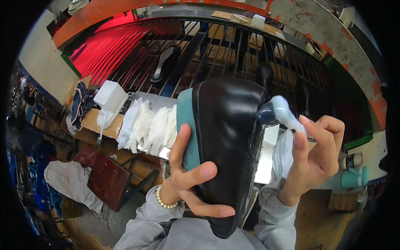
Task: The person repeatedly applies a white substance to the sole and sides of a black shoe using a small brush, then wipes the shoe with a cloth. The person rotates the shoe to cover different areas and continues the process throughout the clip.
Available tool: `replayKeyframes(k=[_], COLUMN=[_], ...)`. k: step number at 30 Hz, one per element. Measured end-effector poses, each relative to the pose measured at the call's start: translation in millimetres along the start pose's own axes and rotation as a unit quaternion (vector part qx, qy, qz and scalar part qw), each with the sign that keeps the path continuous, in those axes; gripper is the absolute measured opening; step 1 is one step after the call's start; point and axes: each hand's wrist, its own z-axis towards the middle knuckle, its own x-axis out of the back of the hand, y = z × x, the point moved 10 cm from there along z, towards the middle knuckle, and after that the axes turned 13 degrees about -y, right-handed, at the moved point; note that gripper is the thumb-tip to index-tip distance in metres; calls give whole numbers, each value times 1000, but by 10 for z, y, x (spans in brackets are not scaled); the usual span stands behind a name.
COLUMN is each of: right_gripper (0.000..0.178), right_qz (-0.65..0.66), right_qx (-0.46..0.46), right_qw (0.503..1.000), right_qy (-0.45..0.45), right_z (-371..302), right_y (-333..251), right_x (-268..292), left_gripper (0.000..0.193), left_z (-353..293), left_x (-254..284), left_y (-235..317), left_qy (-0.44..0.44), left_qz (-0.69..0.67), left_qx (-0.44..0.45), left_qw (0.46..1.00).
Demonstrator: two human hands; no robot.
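Observation:
My left hand (189, 179) grips a black leather shoe upper (227, 129) stretched over a teal shoe last (187, 146); its fingers spread across the side. The shoe hangs in front of me with its narrower end pointing down, and its underside edge faces right. Between the thumb and fingers of my right hand (318, 146), a pale brush (283, 111) is pinched, its handle whitish-blue. The dark, wet-looking bristles meet the underside edge near the shoe's upper right. Most of the underside is turned away from view.
Behind the shoe runs a rack of metal rods (208, 46), red-lit at left, carrying a shoe sole (163, 62). To the left are a white plastic container (111, 98) and white cloths (143, 125). A brown stool (107, 180) stands lower left; a teal mug (352, 178) sits far right.

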Motion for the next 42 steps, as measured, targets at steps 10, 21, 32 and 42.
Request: replayKeyframes(k=[10,21,32,42], right_gripper=[43,48,42,41], right_qz=[75,114,162,208], right_qx=[48,99,127,26], right_qw=[995,983,967,969], right_qy=[-54,-104,-151,-130], right_z=[-17,-181,-305,-529], right_y=[144,150,99,223], right_x=[61,41,-58,-202], left_gripper=[98,90,76,63], left_z=[13,76,124,64], left_x=[39,24,52,128], left_y=[108,72,-88,-277], left_qy=[-1,40,20,23], left_qz=[18,11,21,0], left_qx=[-35,-55,-12,69], left_qw=[999,998,1000,997])
